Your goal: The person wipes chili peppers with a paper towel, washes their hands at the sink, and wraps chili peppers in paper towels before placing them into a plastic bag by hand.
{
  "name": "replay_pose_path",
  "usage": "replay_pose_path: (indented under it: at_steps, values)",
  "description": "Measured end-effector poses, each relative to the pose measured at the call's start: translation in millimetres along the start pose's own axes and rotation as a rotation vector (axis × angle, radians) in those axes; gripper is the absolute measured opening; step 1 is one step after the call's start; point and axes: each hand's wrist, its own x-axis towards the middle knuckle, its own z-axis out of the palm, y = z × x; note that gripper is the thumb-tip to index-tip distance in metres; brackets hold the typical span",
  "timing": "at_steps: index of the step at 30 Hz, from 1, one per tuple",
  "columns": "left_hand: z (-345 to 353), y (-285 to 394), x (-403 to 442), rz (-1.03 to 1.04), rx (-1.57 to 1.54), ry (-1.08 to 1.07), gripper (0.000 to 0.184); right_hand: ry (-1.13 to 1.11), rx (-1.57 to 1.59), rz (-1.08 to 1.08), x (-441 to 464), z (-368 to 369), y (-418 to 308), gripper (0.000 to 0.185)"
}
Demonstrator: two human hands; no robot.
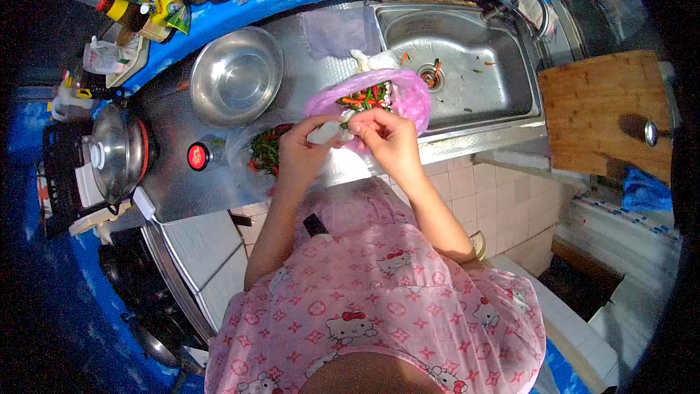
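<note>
My left hand is closed on a whitish flat piece, whose kind I cannot make out. Right beside it, my right hand pinches at its fingertips; a small dark green bit shows between the two hands, perhaps a chili stem. Both hands are over the near edge of an open pink plastic bag, where red and green chilies lie. Left of my left wrist, a clear plastic bag holds more green and red chilies, partly hidden by my hand.
A steel basin and a red-lidded jar stand on the counter. The sink has a few chilies in it. A lidded pot sits on the left stove; a wooden board is at right. A grey cloth lies behind.
</note>
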Motion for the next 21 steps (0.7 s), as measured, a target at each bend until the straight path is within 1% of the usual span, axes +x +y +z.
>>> replay_pose_path:
  at_steps: [2,5,8,10,11,14,17,19,20,21]
  values:
    - [-3,3,-2,0.050,0.063,-0.011,0.022,0.038,-0.139,-0.082,1,2,3,0.007]
    - [-14,9,-3,-0.125,-0.148,0.010,0.024,0.143,-0.116,-0.102,-1,2,0,0.006]
    - [-27,3,-2,-0.078,-0.189,0.010,0.026,0.157,-0.073,-0.031,-2,-3,-10,0.007]
    - [-26,11,-6,-0.032,-0.138,0.017,0.027,0.176,-0.071,-0.027,-4,-3,-12,0.007]
    - [-25,16,-8,-0.008,-0.112,0.021,0.027,0.159,-0.089,-0.062,-5,-1,-12,0.007]
    - [-23,24,-14,-0.069,-0.038,0.001,0.029,0.123,-0.137,-0.156,-7,9,-15,0.008]
    - [-24,19,-17,0.001,0.005,-0.032,0.030,0.113,-0.199,-0.213,-10,21,-21,0.009]
    - [-25,20,-19,-0.026,-0.016,-0.040,0.030,0.105,-0.283,-0.241,-13,25,-25,0.010]
    - [-26,20,-20,-0.040,-0.026,-0.044,0.030,0.099,-0.289,-0.203,-15,25,-25,0.007]
    - [-27,21,-21,-0.025,-0.030,-0.042,0.030,0.112,-0.312,-0.256,-15,26,-24,0.007]
